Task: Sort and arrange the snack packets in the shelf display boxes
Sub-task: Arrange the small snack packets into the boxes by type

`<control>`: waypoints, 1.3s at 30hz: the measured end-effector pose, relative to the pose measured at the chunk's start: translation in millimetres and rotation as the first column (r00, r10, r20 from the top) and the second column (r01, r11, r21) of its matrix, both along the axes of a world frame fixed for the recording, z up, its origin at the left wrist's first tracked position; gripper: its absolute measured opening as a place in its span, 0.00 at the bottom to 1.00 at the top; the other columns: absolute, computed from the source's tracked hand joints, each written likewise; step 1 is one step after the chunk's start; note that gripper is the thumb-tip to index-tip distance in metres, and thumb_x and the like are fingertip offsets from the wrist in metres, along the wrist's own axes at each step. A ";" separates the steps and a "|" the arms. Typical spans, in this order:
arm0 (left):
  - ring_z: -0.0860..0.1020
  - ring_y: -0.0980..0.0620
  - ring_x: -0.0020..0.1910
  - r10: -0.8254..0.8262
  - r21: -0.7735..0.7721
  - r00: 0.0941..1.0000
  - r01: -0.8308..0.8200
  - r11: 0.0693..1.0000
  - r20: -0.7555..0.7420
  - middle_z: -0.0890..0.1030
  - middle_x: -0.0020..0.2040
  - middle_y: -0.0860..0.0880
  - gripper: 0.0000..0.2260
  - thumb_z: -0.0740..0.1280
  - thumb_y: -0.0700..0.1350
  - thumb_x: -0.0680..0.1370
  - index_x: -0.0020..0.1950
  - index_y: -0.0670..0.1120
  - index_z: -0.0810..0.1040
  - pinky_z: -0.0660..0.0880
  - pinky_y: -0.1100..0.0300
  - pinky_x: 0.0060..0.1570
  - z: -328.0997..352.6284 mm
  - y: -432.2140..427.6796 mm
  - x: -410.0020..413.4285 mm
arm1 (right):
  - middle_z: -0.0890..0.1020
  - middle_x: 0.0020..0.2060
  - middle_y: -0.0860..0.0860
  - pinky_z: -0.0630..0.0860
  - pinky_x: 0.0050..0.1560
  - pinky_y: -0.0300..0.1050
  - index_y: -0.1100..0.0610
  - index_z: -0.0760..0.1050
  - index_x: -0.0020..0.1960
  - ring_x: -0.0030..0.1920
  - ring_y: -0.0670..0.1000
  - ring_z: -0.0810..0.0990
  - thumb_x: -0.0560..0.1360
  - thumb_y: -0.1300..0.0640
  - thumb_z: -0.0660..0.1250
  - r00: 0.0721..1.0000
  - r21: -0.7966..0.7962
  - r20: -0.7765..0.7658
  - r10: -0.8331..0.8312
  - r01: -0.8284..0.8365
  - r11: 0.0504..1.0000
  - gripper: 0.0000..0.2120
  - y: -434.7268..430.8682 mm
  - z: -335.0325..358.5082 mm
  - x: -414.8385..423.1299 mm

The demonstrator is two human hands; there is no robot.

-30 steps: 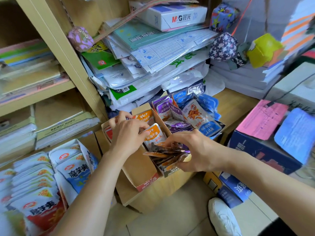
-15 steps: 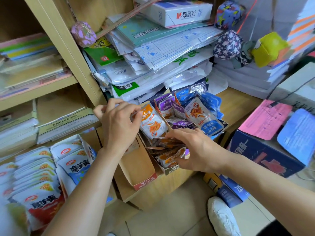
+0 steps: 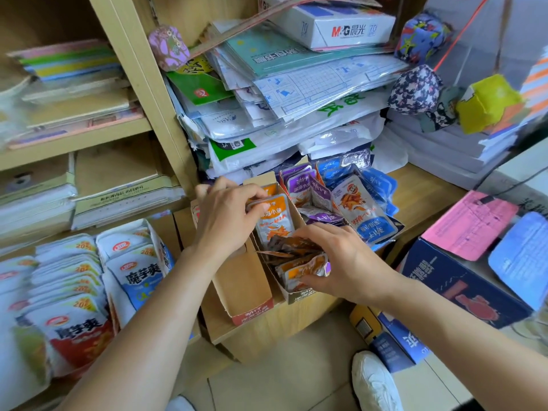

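Observation:
A cardboard display box point(image 3: 295, 295) on the low shelf holds a row of orange snack packets point(image 3: 299, 269). My left hand point(image 3: 225, 218) pinches the top of an upright orange packet point(image 3: 274, 222) at the back of the box. My right hand point(image 3: 341, 262) grips the front packets of the row and presses them together. To the left stands an empty cardboard box point(image 3: 243, 280) with a red front. Purple packets point(image 3: 308, 194) and blue packets point(image 3: 372, 215) fill the boxes to the right.
White konjac snack packets point(image 3: 74, 292) stand in rows at lower left. Stacked papers and plastic sleeves point(image 3: 281, 93) pile above the boxes. A dark blue carton point(image 3: 456, 283) topped with pink paper point(image 3: 468, 223) sits right. My white shoe point(image 3: 373, 381) is on the floor.
My left hand has lifted an orange packet out, then brought it down upright into the back of the box. My right hand has stayed on the front packets.

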State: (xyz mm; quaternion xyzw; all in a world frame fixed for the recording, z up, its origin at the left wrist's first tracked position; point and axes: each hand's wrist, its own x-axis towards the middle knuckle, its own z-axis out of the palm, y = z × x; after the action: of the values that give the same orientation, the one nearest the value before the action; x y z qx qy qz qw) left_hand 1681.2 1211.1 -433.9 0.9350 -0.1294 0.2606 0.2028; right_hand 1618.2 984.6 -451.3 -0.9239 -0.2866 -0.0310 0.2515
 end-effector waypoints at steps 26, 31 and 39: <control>0.81 0.48 0.43 0.002 -0.123 0.989 -0.020 0.992 -0.147 0.85 0.43 0.57 0.08 0.71 0.57 0.75 0.51 0.57 0.80 0.76 0.49 0.51 -4.8 16.6 12.7 | 0.78 0.64 0.46 0.76 0.61 0.56 0.47 0.66 0.73 0.64 0.49 0.77 0.68 0.46 0.80 0.994 -0.074 0.104 0.027 -0.019 0.997 0.39 5.3 -2.0 22.6; 0.83 0.52 0.44 -0.025 -0.147 0.986 0.000 0.989 -0.167 0.85 0.45 0.57 0.06 0.73 0.54 0.75 0.51 0.57 0.81 0.79 0.50 0.48 -0.2 18.1 8.2 | 0.76 0.65 0.44 0.65 0.66 0.52 0.46 0.61 0.74 0.66 0.48 0.73 0.66 0.40 0.78 0.986 -0.181 0.160 0.039 -0.009 0.983 0.43 15.1 -3.0 29.1; 0.82 0.50 0.49 -0.076 -0.171 0.963 0.032 0.985 -0.258 0.86 0.49 0.56 0.06 0.73 0.51 0.77 0.54 0.57 0.82 0.77 0.48 0.54 6.0 22.8 2.4 | 0.82 0.55 0.47 0.67 0.55 0.51 0.52 0.72 0.63 0.54 0.50 0.79 0.68 0.54 0.78 0.941 -0.021 0.339 -0.007 0.016 1.000 0.26 19.9 -7.5 42.5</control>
State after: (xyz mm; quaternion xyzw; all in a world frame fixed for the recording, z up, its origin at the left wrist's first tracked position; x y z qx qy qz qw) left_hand 1683.5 1233.9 -427.8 0.9374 -0.1048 0.1380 0.3020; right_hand 1660.7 1004.5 -458.8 -0.9094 -0.3205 -0.1876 0.1874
